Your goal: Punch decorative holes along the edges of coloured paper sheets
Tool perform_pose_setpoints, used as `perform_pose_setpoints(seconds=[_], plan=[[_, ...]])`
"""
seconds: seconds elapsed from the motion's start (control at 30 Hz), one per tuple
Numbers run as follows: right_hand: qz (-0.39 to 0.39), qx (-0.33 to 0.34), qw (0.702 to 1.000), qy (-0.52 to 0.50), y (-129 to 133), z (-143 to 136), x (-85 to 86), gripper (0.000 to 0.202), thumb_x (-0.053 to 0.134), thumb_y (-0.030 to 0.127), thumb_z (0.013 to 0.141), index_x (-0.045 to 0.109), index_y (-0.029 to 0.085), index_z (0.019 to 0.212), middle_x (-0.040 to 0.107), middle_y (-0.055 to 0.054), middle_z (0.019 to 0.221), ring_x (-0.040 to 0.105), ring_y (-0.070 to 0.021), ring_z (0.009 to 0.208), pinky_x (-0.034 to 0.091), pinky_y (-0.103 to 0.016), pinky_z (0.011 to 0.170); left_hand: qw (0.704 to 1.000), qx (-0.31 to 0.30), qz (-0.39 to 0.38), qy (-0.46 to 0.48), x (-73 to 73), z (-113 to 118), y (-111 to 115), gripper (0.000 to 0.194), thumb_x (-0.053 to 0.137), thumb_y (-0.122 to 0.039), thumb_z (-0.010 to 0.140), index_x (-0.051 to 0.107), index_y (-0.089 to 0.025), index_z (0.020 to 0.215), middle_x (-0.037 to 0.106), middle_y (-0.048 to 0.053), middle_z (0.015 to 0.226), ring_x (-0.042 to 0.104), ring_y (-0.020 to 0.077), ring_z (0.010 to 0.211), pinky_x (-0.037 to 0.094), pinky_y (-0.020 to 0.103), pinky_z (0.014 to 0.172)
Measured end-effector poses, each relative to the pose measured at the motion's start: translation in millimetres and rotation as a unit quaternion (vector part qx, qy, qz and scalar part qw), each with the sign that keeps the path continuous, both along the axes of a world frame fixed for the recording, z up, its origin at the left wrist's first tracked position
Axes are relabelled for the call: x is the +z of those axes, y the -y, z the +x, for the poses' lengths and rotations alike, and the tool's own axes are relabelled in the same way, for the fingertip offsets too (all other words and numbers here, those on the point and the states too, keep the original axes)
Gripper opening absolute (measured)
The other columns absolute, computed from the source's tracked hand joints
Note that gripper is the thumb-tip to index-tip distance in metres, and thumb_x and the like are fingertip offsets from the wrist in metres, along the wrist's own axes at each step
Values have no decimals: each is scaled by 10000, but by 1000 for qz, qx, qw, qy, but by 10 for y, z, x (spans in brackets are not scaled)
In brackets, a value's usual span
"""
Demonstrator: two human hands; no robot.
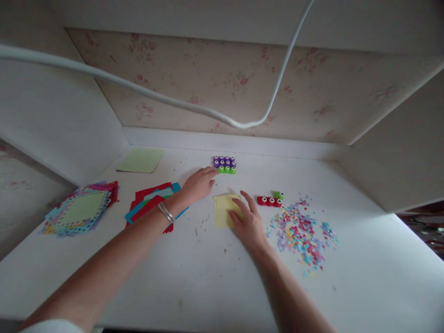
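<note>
My left hand (199,183), a silver bangle on its wrist, reaches to the small craft punches at the back of the table. Its fingertips are at the left end of the green punches (227,169), in front of the purple punches (225,161). The thumb is apart from the fingers, and no held thing shows. On a pale yellow sheet of paper (222,217) rests my right hand (248,222), its fingers spread over the sheet's right side. Red punches (271,201) and a single green punch (279,195) stand to the right of it.
Colourful punched paper bits (301,233) are scattered on the right. At left lie red and blue paper sheets (138,203), a pile of punched-edge papers (81,208) and a light green sheet (140,160). A white cable (208,112) hangs across the upper view.
</note>
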State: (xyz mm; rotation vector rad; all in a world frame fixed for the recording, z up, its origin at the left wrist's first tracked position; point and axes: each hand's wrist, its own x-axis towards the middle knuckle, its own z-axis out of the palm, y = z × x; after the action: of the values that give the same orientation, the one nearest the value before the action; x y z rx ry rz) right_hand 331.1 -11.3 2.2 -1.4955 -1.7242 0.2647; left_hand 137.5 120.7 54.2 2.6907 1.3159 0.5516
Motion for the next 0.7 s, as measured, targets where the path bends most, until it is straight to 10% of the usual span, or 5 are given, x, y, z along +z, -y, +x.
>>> perform_pose_setpoints(seconds=[0.33,0.53,0.7], plan=[[8,4,1000,-22,-55,69,-68,212,570,286,905,702,208,1052,495,-132,1428,673,-244,1063,601,-379,852,999,-28,-8,-30,-185,213,-468,557,417,92,811,607,-153,1274,621,106,1322,549,207,1237,405,338,1071],[5,12,998,-58,-39,68,-35,194,614,301,877,746,191,968,546,-145,1392,677,-253,1068,605,-361,819,999,-5,-37,-15,-172,-170,-209,177,559,-167,909,716,-170,991,672,82,989,653,214,979,497,336,937],[-53,-9,991,-125,-47,121,-75,213,644,314,846,771,237,998,511,-117,1453,696,-267,1044,602,-388,817,998,16,-50,25,-214,-476,360,257,608,-146,875,661,-195,1122,655,69,1104,663,181,964,536,310,895]])
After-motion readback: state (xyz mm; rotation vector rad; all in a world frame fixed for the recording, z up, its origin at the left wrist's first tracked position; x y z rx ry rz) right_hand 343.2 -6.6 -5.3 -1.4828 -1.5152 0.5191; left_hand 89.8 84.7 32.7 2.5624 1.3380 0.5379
